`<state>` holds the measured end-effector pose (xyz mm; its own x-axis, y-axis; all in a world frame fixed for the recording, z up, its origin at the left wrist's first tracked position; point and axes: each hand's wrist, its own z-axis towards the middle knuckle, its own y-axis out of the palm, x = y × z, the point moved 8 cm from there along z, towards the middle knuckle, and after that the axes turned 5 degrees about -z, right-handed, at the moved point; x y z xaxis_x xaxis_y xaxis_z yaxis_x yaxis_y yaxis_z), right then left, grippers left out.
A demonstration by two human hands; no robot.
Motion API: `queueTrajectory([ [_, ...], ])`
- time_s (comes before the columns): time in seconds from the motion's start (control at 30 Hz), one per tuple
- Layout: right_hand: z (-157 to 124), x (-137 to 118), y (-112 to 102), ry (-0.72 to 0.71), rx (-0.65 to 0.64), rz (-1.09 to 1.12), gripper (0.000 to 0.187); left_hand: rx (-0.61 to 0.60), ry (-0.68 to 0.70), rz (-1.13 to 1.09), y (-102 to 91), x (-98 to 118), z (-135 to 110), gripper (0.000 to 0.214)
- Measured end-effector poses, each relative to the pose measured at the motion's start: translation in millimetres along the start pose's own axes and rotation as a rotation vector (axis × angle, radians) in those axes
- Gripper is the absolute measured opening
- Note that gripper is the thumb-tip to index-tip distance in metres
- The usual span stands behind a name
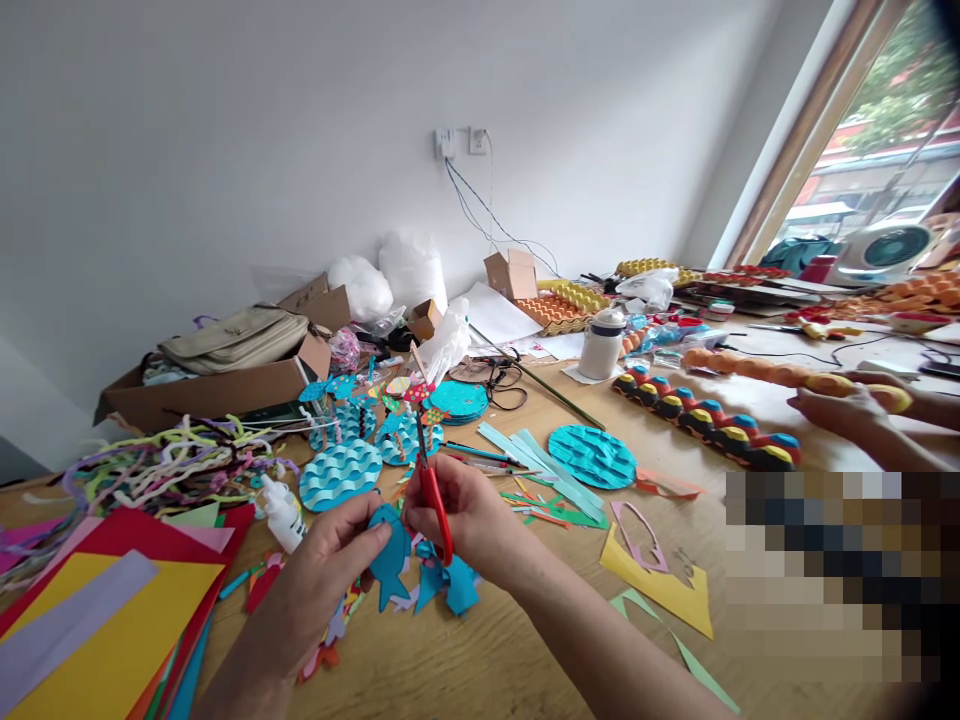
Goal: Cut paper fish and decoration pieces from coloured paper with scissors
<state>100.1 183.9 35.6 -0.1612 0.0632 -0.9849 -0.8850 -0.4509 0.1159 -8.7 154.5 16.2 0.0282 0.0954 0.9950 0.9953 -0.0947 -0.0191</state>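
Observation:
Between the thumb and fingers of my left hand (341,550) is a blue paper fish (390,560), its tail hanging down. My right hand (469,510) grips red-handled scissors (435,505), blades pointing up and away from me. The right fingertips are close to the fish's edge; whether they touch it I cannot tell. Blue paper scraps (450,585) lie on the table just below my hands. A white glue bottle (283,512) stands left of my left hand. Beyond the scissors are wavy blue paper discs (341,475) and small patterned paper fish (418,393).
Coloured paper sheets (157,600) are stacked at the left, below a heap of pipe cleaners (187,465). A yellow paper offcut (656,585) lies at right. Another person's hands (847,415) hold an orange strip near a painted egg-carton strip (705,420). A white lidded cup (602,345) stands behind.

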Motion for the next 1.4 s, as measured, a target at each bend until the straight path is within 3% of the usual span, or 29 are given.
queueTrajectory([
  [0.2, -1, 2, 0, 0.007, 0.015, -0.044, 0.022, 0.099, 0.043, 0.123, -1.1, 14, 0, 0.017],
  [0.37, -4, -3, 3, -0.003, 0.007, -0.060, 0.021, 0.048, 0.091, 0.240, 0.8, 17, 1, 0.019],
  [0.57, -4, -7, 2, -0.002, -0.006, -0.128, 0.017, 0.024, 0.010, 0.116, 2.9, 10, -1, 0.020],
  [0.93, -4, -3, 3, -0.029, 0.022, -0.133, 0.018, 0.104, 0.112, 0.190, 0.6, 24, -5, 0.018],
  [1.1, -6, -6, 5, -0.068, 0.009, -0.176, 0.011, 0.127, 0.119, 0.075, -0.9, 19, -5, 0.020],
  [1.23, -10, -13, 5, -0.117, -0.017, -0.428, 0.014, 0.084, 0.120, -0.095, -8.8, 18, -4, 0.020],
  [1.4, -15, -14, 16, -0.182, -0.126, -0.689, 0.024, 0.162, 0.155, -0.146, -26.1, 25, -8, 0.015],
])
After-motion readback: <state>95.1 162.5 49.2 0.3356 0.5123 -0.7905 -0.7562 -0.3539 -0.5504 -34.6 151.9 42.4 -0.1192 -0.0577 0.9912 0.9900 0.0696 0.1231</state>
